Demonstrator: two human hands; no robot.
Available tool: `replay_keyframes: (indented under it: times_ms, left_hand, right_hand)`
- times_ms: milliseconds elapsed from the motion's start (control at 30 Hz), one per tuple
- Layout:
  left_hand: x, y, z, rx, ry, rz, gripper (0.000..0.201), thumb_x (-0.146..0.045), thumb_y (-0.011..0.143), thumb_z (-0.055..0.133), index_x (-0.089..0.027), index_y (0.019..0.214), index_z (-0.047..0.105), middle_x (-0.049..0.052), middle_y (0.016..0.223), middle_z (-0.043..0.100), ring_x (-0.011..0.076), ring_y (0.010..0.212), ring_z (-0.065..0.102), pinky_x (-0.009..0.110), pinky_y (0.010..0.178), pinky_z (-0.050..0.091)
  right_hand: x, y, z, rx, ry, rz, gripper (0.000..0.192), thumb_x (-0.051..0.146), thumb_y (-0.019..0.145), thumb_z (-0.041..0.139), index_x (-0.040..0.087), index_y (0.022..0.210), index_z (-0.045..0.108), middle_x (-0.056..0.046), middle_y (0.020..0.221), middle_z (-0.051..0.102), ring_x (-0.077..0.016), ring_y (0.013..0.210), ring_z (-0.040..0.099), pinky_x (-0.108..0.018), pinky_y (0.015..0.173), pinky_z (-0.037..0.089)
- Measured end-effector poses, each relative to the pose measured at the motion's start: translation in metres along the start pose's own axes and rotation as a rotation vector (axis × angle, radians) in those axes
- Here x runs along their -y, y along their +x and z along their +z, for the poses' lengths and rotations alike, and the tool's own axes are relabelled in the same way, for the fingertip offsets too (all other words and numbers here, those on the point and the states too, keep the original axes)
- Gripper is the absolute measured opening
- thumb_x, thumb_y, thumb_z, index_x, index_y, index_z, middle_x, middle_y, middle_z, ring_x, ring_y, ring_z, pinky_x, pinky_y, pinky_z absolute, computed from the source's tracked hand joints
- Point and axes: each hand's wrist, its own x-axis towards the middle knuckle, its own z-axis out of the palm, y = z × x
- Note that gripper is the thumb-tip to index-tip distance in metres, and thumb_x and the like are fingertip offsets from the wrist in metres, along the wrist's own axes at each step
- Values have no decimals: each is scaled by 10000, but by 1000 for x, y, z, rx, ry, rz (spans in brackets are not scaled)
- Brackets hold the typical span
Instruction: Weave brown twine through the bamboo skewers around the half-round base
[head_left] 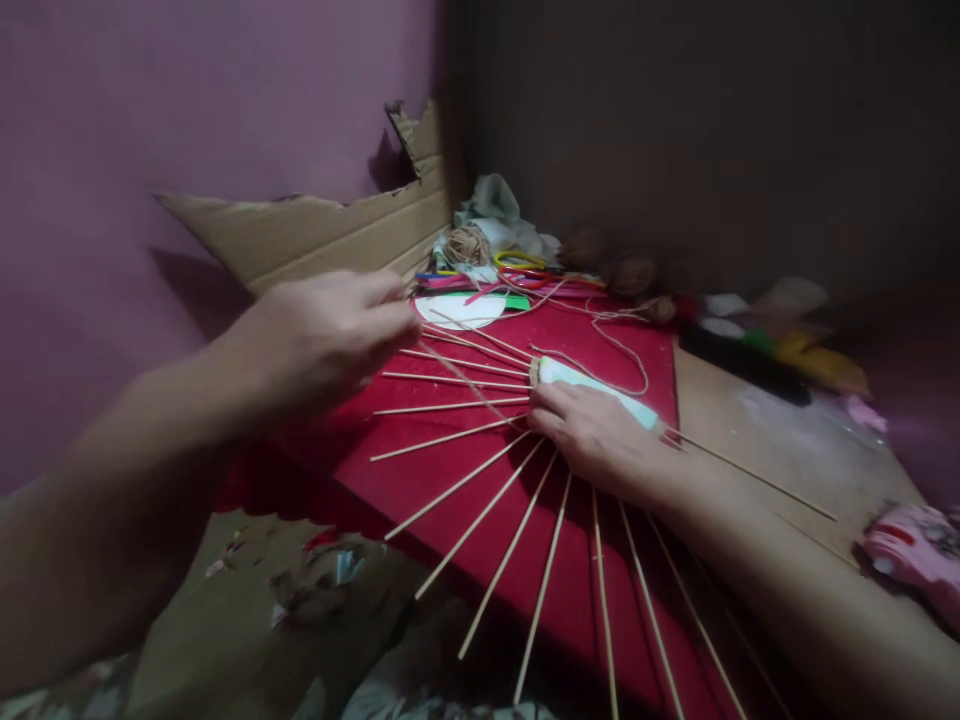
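Note:
Thin wooden sticks (457, 490) radiate like a fan around a pale, cone-like piece (592, 385) that has twine wrapped at one end. My right hand (581, 430) grips the middle of this fan, its fingers curled over the inner stick ends and hiding the join. To the left, my left hand (337, 330) is raised above the outer stick tips with fingers pinched together. A taut strand of twine (469, 385) runs from those fingers down to the fan's centre beside my right hand. The left fingertips are slightly blurred.
Red cloth (600, 335) lies beneath the sticks. Behind are a white disc (460, 311), yellow-handled scissors (520, 263), a twine ball (466, 246) and loose twine. Torn cardboard (337, 235) leans on the wall. A pink toy car (915, 550) sits right; scraps (315, 585) litter the floor.

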Motion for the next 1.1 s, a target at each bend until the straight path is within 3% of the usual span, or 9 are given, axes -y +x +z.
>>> replay_keyframes:
  times_ms: [67, 233, 333, 500, 633, 867, 1100]
  left_hand:
    - [10, 32, 9, -39, 159, 32, 371, -309, 925, 277, -175, 881, 620, 66, 871, 525, 176, 762, 458, 298, 657, 338]
    - [27, 108, 44, -47, 101, 116, 299, -274, 869, 380, -155, 902, 652, 56, 923, 594, 153, 796, 542, 257, 682, 380]
    - [20, 140, 62, -55, 178, 120, 273, -216, 841, 399, -129, 847, 658, 50, 833, 604, 147, 760, 551, 288, 750, 390]
    - [0, 174, 85, -193, 280, 174, 252, -201, 885, 390, -145, 845, 633, 35, 849, 586, 160, 785, 553, 358, 829, 364]
    - [2, 185, 95, -155, 317, 259, 276, -225, 914, 366, -163, 889, 634, 49, 906, 575, 196, 881, 540, 363, 843, 348]
    - [17, 169, 108, -135, 203, 112, 263, -266, 882, 430, -149, 841, 662, 71, 858, 576, 228, 948, 493, 350, 825, 361]
    - [10, 161, 103, -270, 99, -40, 279, -309, 877, 471, -124, 792, 662, 101, 921, 607, 230, 931, 500, 334, 757, 400]
  right_hand:
    - [2, -5, 0, -11, 17, 13, 259, 181, 947, 347, 197, 812, 568, -54, 873, 581, -174, 743, 490, -302, 655, 352]
    - [2, -12, 0, -106, 117, 52, 218, 128, 927, 348, 164, 874, 555, -66, 812, 575, -168, 701, 477, -284, 639, 372]
    - [-1, -14, 1, -207, 325, 133, 160, 108, 903, 383, 177, 877, 525, -45, 781, 569, -146, 682, 484, -257, 628, 393]
    - [-4, -15, 2, -322, 509, 191, 118, 106, 878, 438, 191, 860, 517, -28, 786, 586, -126, 698, 527, -238, 646, 424]
    - [-5, -16, -1, -365, 651, 262, 97, 127, 865, 480, 185, 854, 557, -24, 785, 601, -124, 714, 554, -247, 673, 442]
    - [-10, -16, 4, -426, 950, 477, 96, 145, 808, 553, 173, 881, 609, -23, 809, 636, -136, 763, 588, -272, 695, 457]
    - [-9, -16, -1, -421, 868, 392, 97, 154, 790, 571, 174, 877, 608, -47, 852, 602, -157, 804, 572, -302, 722, 450]
